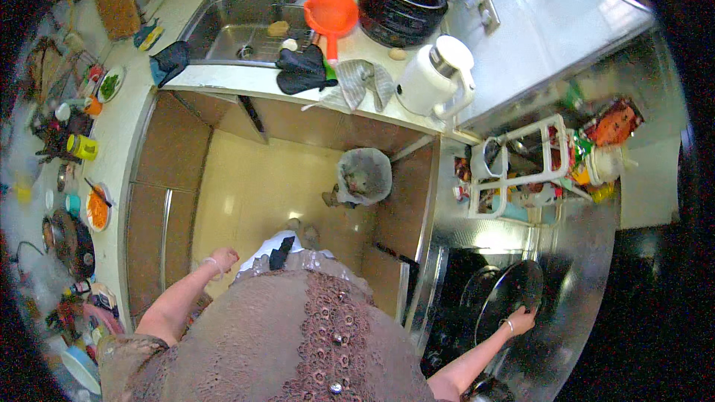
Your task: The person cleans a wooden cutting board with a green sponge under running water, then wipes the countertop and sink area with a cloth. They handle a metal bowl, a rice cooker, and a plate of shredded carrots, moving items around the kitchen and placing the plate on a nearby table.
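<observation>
My right hand (pixel 520 321) is at a round glass pan lid (pixel 511 296) with a metal rim, its fingers closed at the lid's near right part. The lid is tilted over the dark stove at the lower right, and what lies beneath it is mostly hidden. My left hand (pixel 224 261) hangs over the floor beside my body, fingers loosely curled, touching nothing that I can see. On the left counter, a plate of shredded orange food (pixel 97 215) has a dark utensil across it. Farther up that counter sits a plate of chopped greens (pixel 110 85).
A lined waste bin (pixel 364 176) stands on the floor ahead. Along the far counter are a steel sink (pixel 223 39), an orange-red strainer or ladle (pixel 331 11), a black cooker pot (pixel 401 8) and a white electric kettle (pixel 435 78). A white rack (pixel 503 181) stands beyond the stove.
</observation>
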The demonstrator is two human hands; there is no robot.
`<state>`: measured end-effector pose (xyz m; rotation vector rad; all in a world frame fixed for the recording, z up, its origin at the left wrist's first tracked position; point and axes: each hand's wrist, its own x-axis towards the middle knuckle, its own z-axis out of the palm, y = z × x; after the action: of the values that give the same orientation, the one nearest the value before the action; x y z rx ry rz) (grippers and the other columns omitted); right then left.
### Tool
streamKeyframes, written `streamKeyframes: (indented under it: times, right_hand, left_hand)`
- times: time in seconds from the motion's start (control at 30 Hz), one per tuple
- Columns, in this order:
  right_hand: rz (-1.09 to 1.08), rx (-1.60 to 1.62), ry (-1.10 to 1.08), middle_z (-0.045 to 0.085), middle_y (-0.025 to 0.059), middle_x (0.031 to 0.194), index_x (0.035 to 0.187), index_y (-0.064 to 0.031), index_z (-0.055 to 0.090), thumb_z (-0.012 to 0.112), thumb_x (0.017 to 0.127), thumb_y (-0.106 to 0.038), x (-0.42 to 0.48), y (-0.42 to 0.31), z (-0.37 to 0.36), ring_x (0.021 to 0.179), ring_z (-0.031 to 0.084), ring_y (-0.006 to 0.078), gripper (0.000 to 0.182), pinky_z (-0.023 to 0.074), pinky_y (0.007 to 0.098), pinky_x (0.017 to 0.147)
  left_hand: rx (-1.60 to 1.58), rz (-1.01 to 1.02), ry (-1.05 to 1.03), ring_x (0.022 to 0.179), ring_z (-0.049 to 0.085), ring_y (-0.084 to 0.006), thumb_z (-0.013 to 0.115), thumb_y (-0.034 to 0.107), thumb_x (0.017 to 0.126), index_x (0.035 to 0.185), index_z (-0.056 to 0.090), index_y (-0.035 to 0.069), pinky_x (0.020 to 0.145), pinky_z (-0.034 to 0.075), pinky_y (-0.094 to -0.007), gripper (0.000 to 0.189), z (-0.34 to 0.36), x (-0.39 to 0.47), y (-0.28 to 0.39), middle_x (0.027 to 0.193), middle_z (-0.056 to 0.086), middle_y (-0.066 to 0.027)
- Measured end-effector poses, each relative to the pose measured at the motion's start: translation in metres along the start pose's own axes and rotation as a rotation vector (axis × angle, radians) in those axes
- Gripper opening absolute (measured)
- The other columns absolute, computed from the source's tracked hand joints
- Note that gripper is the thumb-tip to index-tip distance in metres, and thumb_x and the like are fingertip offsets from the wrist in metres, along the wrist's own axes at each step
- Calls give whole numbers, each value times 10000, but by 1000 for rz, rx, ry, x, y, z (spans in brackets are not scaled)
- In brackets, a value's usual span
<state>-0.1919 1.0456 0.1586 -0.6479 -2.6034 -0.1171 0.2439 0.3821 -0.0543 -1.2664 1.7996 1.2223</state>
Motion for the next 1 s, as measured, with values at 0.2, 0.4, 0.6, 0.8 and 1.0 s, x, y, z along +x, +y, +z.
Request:
streamKeyframes:
  times: [0.2,0.4,0.6,0.8,1.0]
  right_hand:
    - [30,152,5,637,214,935,1038,-49,637,616,751,-197,6,-13,-5,796,609,355,323,463,432,738]
    - [84,102,20,604,212,912,1049,-79,631,594,766,-230,-1,-16,1,780,592,360,323,464,443,720]
    - [80,49,-20,556,228,997,1163,-155,574,554,801,-230,-3,-9,7,802,590,362,370,471,450,717]
    - [6,-43,-148,539,222,1079,1265,-137,484,531,852,-342,5,6,13,942,551,355,464,448,460,811]
    - [55,-492,-302,548,203,1168,1220,-54,485,574,828,-384,9,-89,-62,907,589,372,520,485,420,774]
  left_hand:
    - [136,47,15,578,623,-189,559,222,816,989,630,47,527,515,-311,256,-13,-18,37,785,649,-120]
    - [96,71,37,545,615,-178,559,193,807,906,651,37,506,509,-304,206,-11,-30,41,743,647,-110]
    - [157,106,20,514,596,-175,559,187,793,906,660,39,498,495,-313,212,-4,-17,21,657,633,-94]
    - [164,127,-12,503,594,-175,558,178,775,904,663,32,496,491,-315,221,-28,5,12,647,627,-100]
    - [-82,35,14,517,605,-185,540,174,795,936,644,34,496,494,-316,224,-80,14,5,705,631,-106]
